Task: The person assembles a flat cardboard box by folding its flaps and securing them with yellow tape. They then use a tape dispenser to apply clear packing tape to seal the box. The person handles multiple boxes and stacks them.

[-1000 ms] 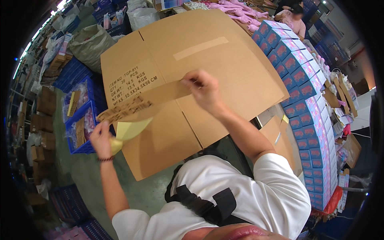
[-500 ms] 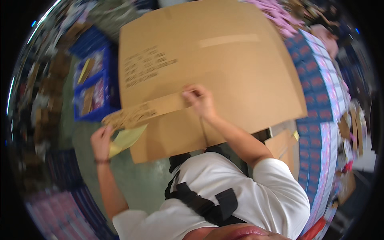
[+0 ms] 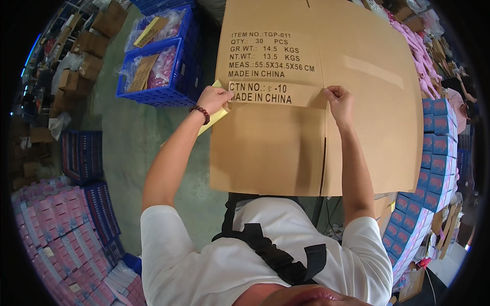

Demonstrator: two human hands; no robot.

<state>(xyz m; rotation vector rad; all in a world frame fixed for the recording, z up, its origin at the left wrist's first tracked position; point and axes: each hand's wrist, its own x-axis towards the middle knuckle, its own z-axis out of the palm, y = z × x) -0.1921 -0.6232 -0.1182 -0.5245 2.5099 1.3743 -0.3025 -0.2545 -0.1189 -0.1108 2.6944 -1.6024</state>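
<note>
A large flattened brown cardboard carton [image 3: 265, 153] lies in front of me, with black printed lines near its upper left. Just below that print, a brown printed sticker strip [image 3: 306, 99] is stretched level against the carton face. My left hand [image 3: 214, 99] is closed on the strip's left end, at the carton's left edge. A sheet of yellow paper [image 3: 216, 121] is also in that hand and hangs below it. My right hand [image 3: 339, 103] pinches the strip's right end near the carton's vertical crease. How much of the strip touches the carton, I cannot tell.
Blue crates [image 3: 176, 71] with plastic-wrapped pink goods stand left of the carton. Stacked blue boxes [image 3: 431, 158] line the right side. Pink boxes [image 3: 61, 234] are piled at lower left beside dark blue crates [image 3: 81, 155]. A plain tape strip [image 3: 373, 71] crosses the carton's upper right.
The strip has gone from slanted to level and now lines up under the carton's print. My left hand has come up to the carton's edge. The whole view has shifted.
</note>
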